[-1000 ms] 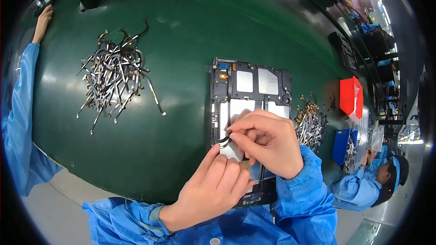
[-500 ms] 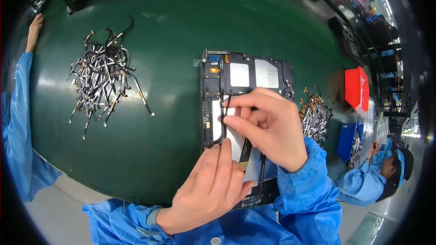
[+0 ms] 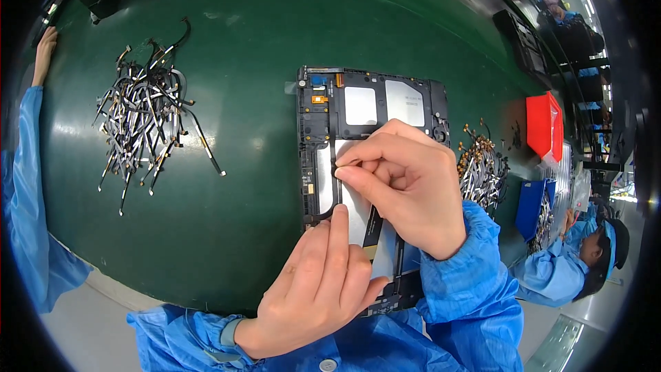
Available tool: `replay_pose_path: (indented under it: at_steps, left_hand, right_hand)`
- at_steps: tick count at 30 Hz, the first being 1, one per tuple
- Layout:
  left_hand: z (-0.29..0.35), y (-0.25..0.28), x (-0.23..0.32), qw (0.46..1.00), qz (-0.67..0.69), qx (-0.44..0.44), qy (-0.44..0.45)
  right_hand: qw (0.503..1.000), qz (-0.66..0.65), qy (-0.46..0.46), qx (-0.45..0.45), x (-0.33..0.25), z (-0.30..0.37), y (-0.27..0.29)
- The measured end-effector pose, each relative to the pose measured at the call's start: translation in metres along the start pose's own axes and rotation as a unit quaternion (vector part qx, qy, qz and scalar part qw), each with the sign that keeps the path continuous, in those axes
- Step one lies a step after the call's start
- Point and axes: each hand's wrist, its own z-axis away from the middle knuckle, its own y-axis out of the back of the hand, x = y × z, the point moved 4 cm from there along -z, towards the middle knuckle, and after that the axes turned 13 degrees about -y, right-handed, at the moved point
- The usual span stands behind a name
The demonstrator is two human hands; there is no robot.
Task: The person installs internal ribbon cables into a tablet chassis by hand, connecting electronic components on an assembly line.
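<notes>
An opened tablet-like device point(image 3: 317, 127), with a black frame and silver panels, lies on the green table. Along its left part runs a thin black flat cable point(image 3: 334, 145). The fingertips of my right hand point(image 3: 406, 182) are pinched together on this cable, close to the device's surface. My left hand point(image 3: 313, 279) lies just below, fingers stretched out. Its index fingertip presses near the bend of the cable. My hands cover part of the device's lower half.
A heap of flat cables point(image 3: 141, 120) lies on the left of the table point(image 3: 241, 96). More cables point(image 3: 482, 176) are piled to the right, near a red bin point(image 3: 544, 127) and a blue bin point(image 3: 533, 210). Co-workers sit at both sides; one person's hand point(image 3: 46, 45) shows far left.
The right fingertips have closed together and come lower toward the device; the strip raised between them earlier now lies flatter. My left hand stays nearly in place.
</notes>
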Motion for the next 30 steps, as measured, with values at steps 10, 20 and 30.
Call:
replay_pose_path:
  at_steps: [10,20,30]
  left_hand:
    - [-0.001,0.000,0.000,1.000,0.003,-0.006,0.004]
    - [-0.001,-0.001,0.000,1.000,0.008,-0.005,0.011]
    - [-0.002,0.002,0.000,1.000,0.001,-0.012,0.005]
  right_hand:
    - [0.997,-0.057,-0.048,0.018,0.003,-0.012,0.000]
    - [0.998,-0.018,-0.009,0.056,-0.002,-0.009,-0.001]
    - [0.992,-0.021,-0.100,0.079,-0.012,-0.009,-0.003]
